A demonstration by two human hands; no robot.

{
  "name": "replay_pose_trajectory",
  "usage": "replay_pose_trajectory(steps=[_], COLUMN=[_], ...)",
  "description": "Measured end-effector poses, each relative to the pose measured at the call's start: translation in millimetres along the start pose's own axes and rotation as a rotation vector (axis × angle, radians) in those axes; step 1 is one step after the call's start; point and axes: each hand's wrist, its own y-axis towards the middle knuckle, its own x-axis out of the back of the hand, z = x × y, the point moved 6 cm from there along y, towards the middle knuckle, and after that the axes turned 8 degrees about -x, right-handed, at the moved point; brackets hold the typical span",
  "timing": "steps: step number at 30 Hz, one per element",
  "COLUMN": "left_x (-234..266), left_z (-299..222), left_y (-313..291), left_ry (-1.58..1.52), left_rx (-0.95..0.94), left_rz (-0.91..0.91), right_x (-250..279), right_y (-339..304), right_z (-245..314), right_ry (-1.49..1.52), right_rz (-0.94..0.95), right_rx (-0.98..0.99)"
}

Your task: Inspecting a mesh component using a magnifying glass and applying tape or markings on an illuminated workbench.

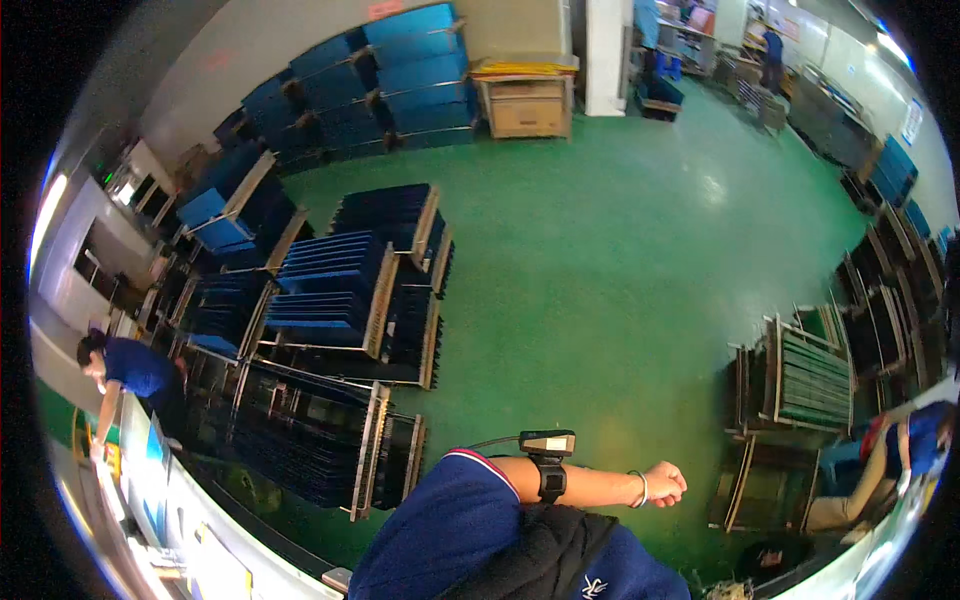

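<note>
My left hand is loosely curled, with nothing showing in its fingers. It hangs over the green floor, apart from any object. A pale bracelet circles the wrist, and a black strap with a small boxy device sits on the forearm. The dark blue short sleeve and a black cloth across my front fill the lower middle. My right hand is out of sight.
Slotted racks with blue and dark panels stand at left; blue crates are stacked behind. Metal racks line the right. A person bends at a left bench; another person sits at right. A cardboard box stands at the back.
</note>
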Motion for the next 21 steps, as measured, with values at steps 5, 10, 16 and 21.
replay_pose_trajectory(steps=[5, 10, 16, 21], left_x=[70, 146, 313, 453], left_z=[-37, -65, -106, -148], left_y=[-17, -9, -15, -52], left_ry=[-0.133, -0.235, -0.304, -0.407], left_rx=[-0.135, -0.249, -0.37, -0.507], left_rz=[-0.205, -0.203, -0.395, -0.606], right_x=[-219, -290, -356, -344], right_y=[-24, -147, -268, -384], right_z=[88, 213, 368, 564], right_ry=[0.696, 0.891, 0.601, 0.387], right_rz=[0.551, 1.117, 1.453, 1.654], right_rx=[0.23, -0.089, -0.078, 0.424])
